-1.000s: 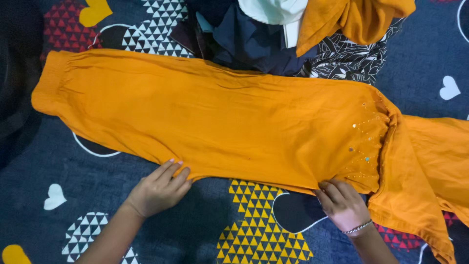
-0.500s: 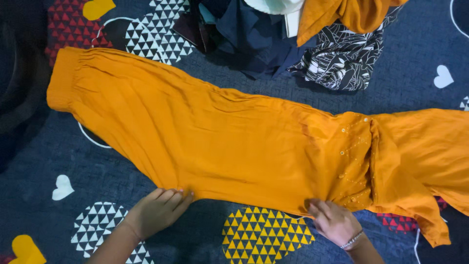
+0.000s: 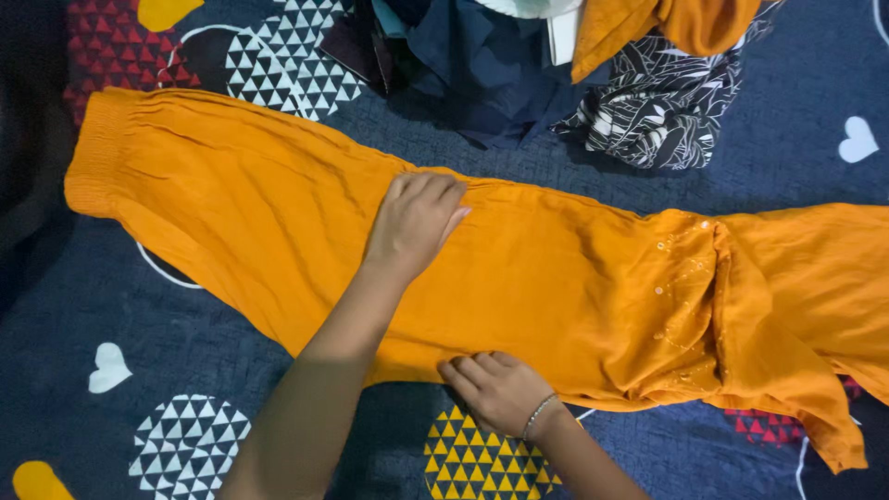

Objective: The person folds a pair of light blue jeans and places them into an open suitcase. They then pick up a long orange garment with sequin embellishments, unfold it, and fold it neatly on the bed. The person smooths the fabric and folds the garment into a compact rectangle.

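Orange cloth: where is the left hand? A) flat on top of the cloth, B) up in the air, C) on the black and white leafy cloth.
A: the left hand lies palm down on the orange cloth, while the right hand rests at its near edge.

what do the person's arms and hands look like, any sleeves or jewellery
Both forearms are bare, with no sleeves in view. The right hand has a thin, pale beaded bracelet at the wrist. The left hand shows no bracelet, ring or glove. Nails look short and unpainted.
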